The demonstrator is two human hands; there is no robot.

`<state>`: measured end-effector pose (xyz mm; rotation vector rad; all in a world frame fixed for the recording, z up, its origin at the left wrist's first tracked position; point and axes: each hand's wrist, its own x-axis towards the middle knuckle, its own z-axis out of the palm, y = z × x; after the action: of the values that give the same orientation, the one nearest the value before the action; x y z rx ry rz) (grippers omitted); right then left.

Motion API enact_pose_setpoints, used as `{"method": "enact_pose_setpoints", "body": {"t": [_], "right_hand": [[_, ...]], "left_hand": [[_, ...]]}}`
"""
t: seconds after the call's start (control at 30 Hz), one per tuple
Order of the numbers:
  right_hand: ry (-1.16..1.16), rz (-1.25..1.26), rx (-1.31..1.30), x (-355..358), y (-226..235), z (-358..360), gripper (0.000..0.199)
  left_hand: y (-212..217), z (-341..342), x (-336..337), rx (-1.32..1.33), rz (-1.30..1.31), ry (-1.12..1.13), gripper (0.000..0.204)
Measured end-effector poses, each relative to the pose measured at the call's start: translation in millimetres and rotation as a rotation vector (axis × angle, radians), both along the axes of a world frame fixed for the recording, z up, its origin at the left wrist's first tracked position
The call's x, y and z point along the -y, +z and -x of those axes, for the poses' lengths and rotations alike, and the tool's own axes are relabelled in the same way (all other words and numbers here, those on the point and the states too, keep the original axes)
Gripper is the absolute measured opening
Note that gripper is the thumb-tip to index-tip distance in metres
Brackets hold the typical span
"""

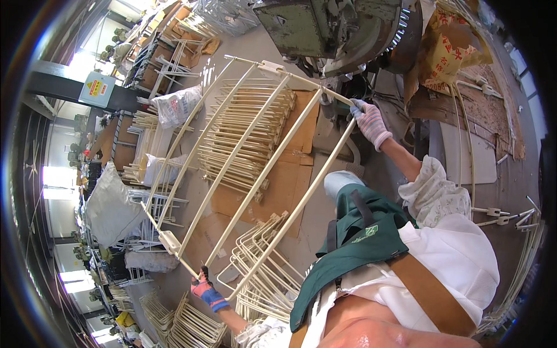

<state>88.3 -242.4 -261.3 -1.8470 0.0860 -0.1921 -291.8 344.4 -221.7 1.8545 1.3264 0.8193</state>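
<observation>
A large cream tubular metal frame (265, 174) with several parallel bars is held up at a slant between my hands. My left hand (208, 292), in a pink and blue glove, is closed round its near end rail, not far from a pale bracket (169, 242). In a striped knit glove, my right hand (372, 123) grips the opposite corner, just below a worn green machine (307, 26). The far rail passes close under the machine's head; I cannot tell whether they touch. A stack of similar cream tube pieces (246, 136) shows through the bars.
Cardboard (301, 162) lies beneath the stack. Bent cream tubes (264, 261) stand beside my left forearm, with more frames (194, 325) at the lower left. White sacks (178, 106) and racks line the left. On the right are a torn paper bag (452, 52) and a worn board (487, 110).
</observation>
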Motion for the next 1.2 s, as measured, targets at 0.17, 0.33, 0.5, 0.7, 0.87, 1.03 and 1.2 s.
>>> {"method": "enact_pose_setpoints", "body": {"t": [0.17,0.33,0.5,0.7,0.87,1.03,1.2], "right_hand": [[0.033,-0.178,-0.063,0.1,-15.0,-2.5,0.024],[0.021,-0.225,-0.049,-3.3,0.4,-3.3,0.023],[0.054,-0.198,-0.084,2.0,-8.2,-8.9,0.021],[0.113,-0.274,-0.198,7.8,6.3,-16.1,0.02],[0.231,-0.612,-0.414,3.9,59.6,-10.2,0.016],[0.382,-0.134,-0.607,-44.3,61.1,-9.8,0.044],[0.428,0.27,-0.223,-66.5,20.8,-28.1,0.066]], "left_hand": [[8.7,-12.5,-2.0,0.043,0.05,-0.018,0.037],[17.7,-23.0,10.0,-0.06,-0.068,-0.014,0.041],[3.7,-12.7,-2.9,-0.156,-0.091,0.0,0.046],[17.3,-34.6,22.5,0.036,0.159,-0.032,0.03],[-6.4,3.2,32.0,0.134,0.179,0.106,0.025],[26.7,69.6,68.5,0.265,0.097,0.14,0.016],[11.3,124.1,60.3,0.351,0.038,0.073,0.019]]}}
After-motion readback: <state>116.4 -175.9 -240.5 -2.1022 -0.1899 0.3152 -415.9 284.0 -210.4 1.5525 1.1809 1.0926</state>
